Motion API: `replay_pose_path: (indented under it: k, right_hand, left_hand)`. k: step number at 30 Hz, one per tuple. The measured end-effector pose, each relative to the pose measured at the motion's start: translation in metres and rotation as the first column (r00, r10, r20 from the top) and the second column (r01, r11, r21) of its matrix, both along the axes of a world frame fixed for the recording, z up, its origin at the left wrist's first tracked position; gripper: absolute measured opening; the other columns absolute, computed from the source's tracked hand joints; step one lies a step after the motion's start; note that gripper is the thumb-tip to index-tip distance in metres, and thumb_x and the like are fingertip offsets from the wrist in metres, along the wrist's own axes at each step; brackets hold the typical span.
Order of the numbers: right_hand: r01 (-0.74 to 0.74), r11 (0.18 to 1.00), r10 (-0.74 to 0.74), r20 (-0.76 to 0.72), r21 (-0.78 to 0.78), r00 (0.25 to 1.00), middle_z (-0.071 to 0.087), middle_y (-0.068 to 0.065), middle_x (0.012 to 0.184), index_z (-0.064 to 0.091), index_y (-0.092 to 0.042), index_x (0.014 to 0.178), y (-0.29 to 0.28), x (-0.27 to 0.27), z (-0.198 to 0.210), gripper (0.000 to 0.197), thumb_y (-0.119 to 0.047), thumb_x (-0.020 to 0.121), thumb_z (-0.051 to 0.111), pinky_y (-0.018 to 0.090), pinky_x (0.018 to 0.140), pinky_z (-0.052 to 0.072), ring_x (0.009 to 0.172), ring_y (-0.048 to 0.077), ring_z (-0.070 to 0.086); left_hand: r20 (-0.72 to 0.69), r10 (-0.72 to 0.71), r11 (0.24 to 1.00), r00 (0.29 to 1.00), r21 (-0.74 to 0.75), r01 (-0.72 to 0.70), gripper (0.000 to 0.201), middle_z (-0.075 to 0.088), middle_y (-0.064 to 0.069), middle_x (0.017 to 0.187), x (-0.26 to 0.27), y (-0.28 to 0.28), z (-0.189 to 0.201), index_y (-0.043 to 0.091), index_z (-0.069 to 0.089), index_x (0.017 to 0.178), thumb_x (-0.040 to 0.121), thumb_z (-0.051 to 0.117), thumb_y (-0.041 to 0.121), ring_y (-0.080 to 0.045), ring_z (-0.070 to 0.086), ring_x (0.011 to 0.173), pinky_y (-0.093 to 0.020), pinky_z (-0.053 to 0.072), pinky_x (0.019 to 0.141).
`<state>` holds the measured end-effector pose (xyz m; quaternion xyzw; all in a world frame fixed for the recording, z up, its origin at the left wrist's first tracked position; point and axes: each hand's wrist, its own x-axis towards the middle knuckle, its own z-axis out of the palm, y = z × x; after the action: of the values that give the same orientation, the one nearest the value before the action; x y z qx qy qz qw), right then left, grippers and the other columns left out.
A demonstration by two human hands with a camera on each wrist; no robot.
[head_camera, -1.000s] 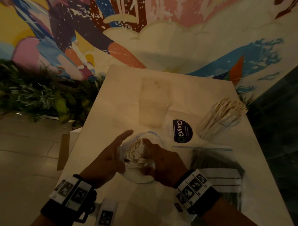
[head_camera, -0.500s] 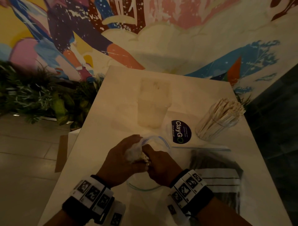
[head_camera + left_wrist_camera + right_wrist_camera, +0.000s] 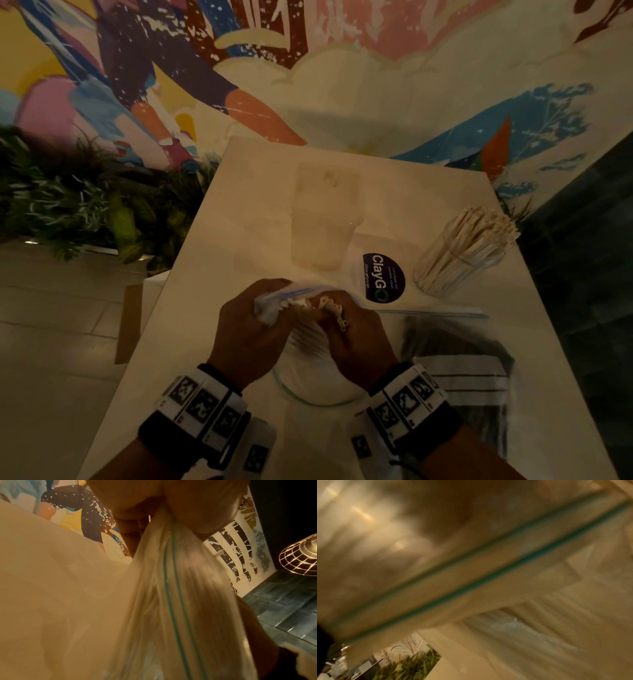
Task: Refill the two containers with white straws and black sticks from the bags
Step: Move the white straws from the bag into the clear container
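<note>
While the white straws poke out of the zip bag near the front of the desk, the left hand bunches the bag's mouth in curled fingers and the right hand closes round the straw bundle. If the plastic clings, loose straws could slip and scatter. Beyond, one clear container looks nearly empty, another at right is packed with pale sticks, and the black sticks lie bagged.
</note>
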<state>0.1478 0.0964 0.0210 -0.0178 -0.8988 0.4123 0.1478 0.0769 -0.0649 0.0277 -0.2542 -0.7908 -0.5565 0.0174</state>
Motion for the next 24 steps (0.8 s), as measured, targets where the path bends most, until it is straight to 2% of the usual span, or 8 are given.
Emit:
replay_pose_path:
  k: [2,4,6,8,10,13,17,24]
  right_hand:
    - [0.012,1.0,-0.012,-0.013,-0.023,1.0,0.062,0.001,0.083,0.056,-0.012,0.099,-0.001,-0.002,-0.003,0.028,-0.035,0.093,0.04,0.046,0.061,0.047,0.07,0.025,0.061]
    - [0.031,0.998,-0.033,-0.039,-0.057,0.999,0.061,-0.002,0.081,0.052,-0.012,0.093,-0.001,-0.003,-0.003,0.024,-0.033,0.094,0.041,0.045,0.059,0.047,0.067,0.02,0.059]
    - [0.077,0.989,-0.083,-0.045,-0.128,0.995,0.067,-0.007,0.088,0.05,-0.014,0.088,0.001,-0.006,0.002,0.018,-0.029,0.096,0.046,0.034,0.065,0.051,0.076,0.01,0.064]
    - [0.123,0.981,-0.121,0.026,-0.148,0.992,0.07,-0.009,0.092,0.05,-0.017,0.081,0.003,-0.009,-0.002,0.014,-0.02,0.095,0.05,0.031,0.071,0.053,0.083,0.006,0.066]
    - [0.129,0.985,-0.122,0.071,-0.11,0.99,0.071,-0.005,0.09,0.044,-0.032,0.074,0.003,-0.009,-0.003,0.02,-0.021,0.09,0.051,0.039,0.071,0.054,0.083,0.015,0.067]
    - [0.147,0.989,-0.147,-0.021,-0.019,0.989,0.069,-0.003,0.084,0.038,-0.042,0.073,0.005,-0.007,-0.007,0.021,-0.028,0.087,0.043,0.036,0.065,0.052,0.075,0.018,0.066]
    - [0.15,0.989,-0.151,0.084,0.017,0.985,0.068,0.002,0.079,0.037,-0.042,0.068,0.007,-0.005,-0.025,0.018,-0.031,0.082,0.039,0.042,0.063,0.052,0.071,0.023,0.063]
    - [0.12,0.993,-0.12,0.162,0.012,0.979,0.067,0.003,0.081,0.048,-0.034,0.076,0.015,-0.004,-0.038,0.02,-0.018,0.088,0.044,0.04,0.067,0.052,0.073,0.02,0.062]
  left_hand:
    - [-0.006,0.014,0.999,1.0,-0.032,-0.014,0.042,0.067,0.006,0.089,-0.002,0.003,-0.002,0.019,0.066,0.098,0.072,0.055,0.049,0.006,0.057,0.086,0.0,0.041,0.075]
    - [0.008,0.032,0.999,0.999,-0.023,-0.032,0.042,0.062,0.021,0.088,-0.002,0.002,0.0,0.024,0.065,0.099,0.071,0.056,0.052,0.014,0.056,0.083,0.002,0.041,0.072]
    - [0.006,0.07,0.998,0.998,-0.006,-0.07,0.041,0.06,0.025,0.09,-0.004,0.002,0.005,0.026,0.064,0.101,0.07,0.058,0.052,0.018,0.056,0.082,0.002,0.041,0.07]
    - [-0.003,0.104,0.994,0.995,-0.035,-0.104,0.043,0.063,0.016,0.088,-0.006,0.003,0.004,0.022,0.066,0.102,0.069,0.059,0.05,0.007,0.059,0.079,-0.001,0.041,0.068]
    - [-0.014,0.133,0.987,0.991,-0.085,-0.134,0.051,0.061,0.012,0.087,-0.005,0.003,0.004,0.016,0.068,0.102,0.069,0.056,0.053,-0.004,0.057,0.079,-0.003,0.038,0.068]
    - [-0.014,0.133,0.989,0.991,-0.065,-0.133,0.05,0.057,0.018,0.086,-0.004,0.001,0.002,0.02,0.065,0.101,0.068,0.052,0.055,0.003,0.054,0.078,0.002,0.037,0.069]
    - [-0.052,0.137,0.98,0.989,-0.136,-0.143,0.051,0.063,0.004,0.08,-0.002,0.001,-0.004,0.011,0.069,0.094,0.07,0.049,0.052,-0.01,0.056,0.07,-0.009,0.037,0.063]
    - [-0.024,0.125,0.981,0.992,-0.146,-0.127,0.05,0.055,0.017,0.071,0.001,0.001,-0.007,0.013,0.068,0.087,0.073,0.043,0.053,-0.003,0.052,0.06,-0.011,0.038,0.059]
